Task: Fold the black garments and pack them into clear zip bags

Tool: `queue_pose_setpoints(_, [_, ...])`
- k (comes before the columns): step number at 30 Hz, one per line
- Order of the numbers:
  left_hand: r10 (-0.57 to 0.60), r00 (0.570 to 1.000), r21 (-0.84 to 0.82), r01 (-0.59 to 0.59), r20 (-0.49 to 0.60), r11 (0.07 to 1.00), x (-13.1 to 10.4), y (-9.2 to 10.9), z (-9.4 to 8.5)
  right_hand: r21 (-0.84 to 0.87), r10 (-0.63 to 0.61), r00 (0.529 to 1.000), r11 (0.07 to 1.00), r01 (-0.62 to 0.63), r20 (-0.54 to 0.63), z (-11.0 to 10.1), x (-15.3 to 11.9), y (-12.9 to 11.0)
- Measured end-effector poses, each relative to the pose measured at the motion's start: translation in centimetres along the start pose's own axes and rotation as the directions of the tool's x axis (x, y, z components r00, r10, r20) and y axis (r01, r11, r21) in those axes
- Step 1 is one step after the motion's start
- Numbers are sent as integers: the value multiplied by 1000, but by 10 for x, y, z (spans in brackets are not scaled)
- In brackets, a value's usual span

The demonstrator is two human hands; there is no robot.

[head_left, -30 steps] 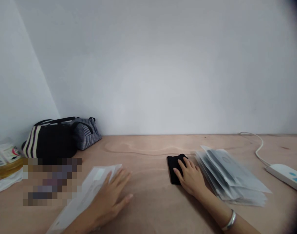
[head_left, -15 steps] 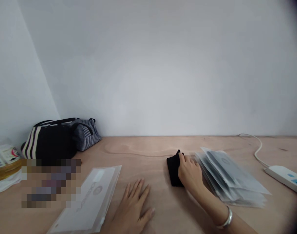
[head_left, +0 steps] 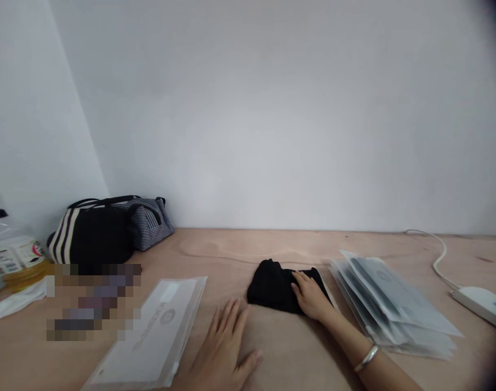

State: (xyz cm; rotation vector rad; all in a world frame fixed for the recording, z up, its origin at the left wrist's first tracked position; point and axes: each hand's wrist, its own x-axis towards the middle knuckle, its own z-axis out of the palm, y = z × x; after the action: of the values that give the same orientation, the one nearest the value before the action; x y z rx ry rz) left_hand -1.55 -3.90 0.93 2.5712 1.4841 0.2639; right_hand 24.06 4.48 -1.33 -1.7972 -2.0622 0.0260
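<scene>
A dark, soft piece of black fabric (head_left: 268, 288) lies spread on the table in front of me; its exact kind I cannot make out. My right hand (head_left: 312, 293) rests on its right part, fingers stretched out over the cloth. My left hand (head_left: 223, 342) lies flat on the bare wood, fingers apart, with nothing in it. To its left is a frosted zip bag (head_left: 162, 326) with a printed logo. Right of my right hand, several similar frosted zip bags (head_left: 394, 304) are piled at a slant.
Against the wall at the left sit a black bag (head_left: 99, 236) with cream stripes and a striped bag (head_left: 152, 222). A bottle of yellow liquid (head_left: 22, 266) and a white tissue (head_left: 18, 301) are nearer. A corded power strip (head_left: 482, 301) lies at the right. One left patch is pixelated.
The black fabric, narrow and gripped at its top edge before, now lies wider, extending to the left. My right hand has flattened onto it. My left hand has stayed put.
</scene>
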Motion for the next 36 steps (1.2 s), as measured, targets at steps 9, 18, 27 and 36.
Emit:
queue_pose_setpoints(9, [8, 978, 79, 9, -208, 997, 77, 33, 2, -73, -8, 967, 997, 28, 255, -3, -3, 2])
queue_pose_setpoints(18, [-215, 971, 162, 231, -107, 960, 79, 16, -18, -66, -16, 971, 997, 33, 240, -1, -2, 5])
queue_pose_setpoints(27, [-358, 895, 261, 424, -267, 867, 53, -15, -43, -107, -33, 986, 993, 51, 164, -6, -2, -4])
queue_pose_setpoints(36, [-231, 970, 114, 221, 78, 968, 80, -28, 6, -88, -4, 951, 996, 32, 309, -4, -8, -14])
